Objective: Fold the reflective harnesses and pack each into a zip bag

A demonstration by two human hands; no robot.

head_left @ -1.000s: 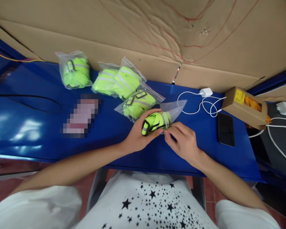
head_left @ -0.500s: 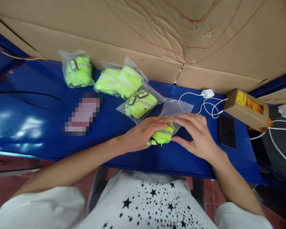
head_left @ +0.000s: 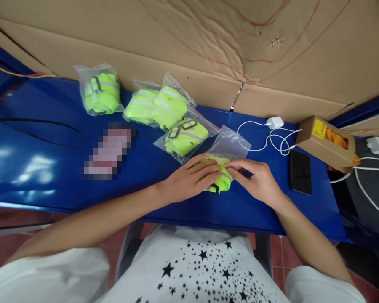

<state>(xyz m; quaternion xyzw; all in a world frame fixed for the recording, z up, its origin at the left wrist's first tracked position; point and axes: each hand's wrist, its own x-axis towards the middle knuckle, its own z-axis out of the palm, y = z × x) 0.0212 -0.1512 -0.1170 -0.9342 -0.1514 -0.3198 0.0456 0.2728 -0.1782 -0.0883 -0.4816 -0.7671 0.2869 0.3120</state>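
Note:
A folded neon-yellow reflective vest point(head_left: 225, 182) with grey bands and a black strap lies near the front of the blue table. Its far part sits in the mouth of a clear zip bag point(head_left: 232, 142), which lies flat beyond it. My left hand point(head_left: 192, 177) rests on the vest from the left, fingers stretched out over its top. With thumb and index finger together, my right hand point(head_left: 254, 179) pinches the bag's edge at the vest's right side. The exact grip point is partly hidden by the fingertips.
Bagged yellow vests point(head_left: 187, 136) lie behind my hands, another bagged vest point(head_left: 102, 94) farther left. At right are a black phone point(head_left: 300, 172), a white charger point(head_left: 274, 123) with cable, and a cardboard box point(head_left: 326, 143). A cardboard wall point(head_left: 177, 69) backs the blue table point(head_left: 66, 176).
My right hand has closed from spread fingers into a pinch at the bag's edge. My left hand has shifted slightly, now flatter over the vest. The bag's free end has moved slightly.

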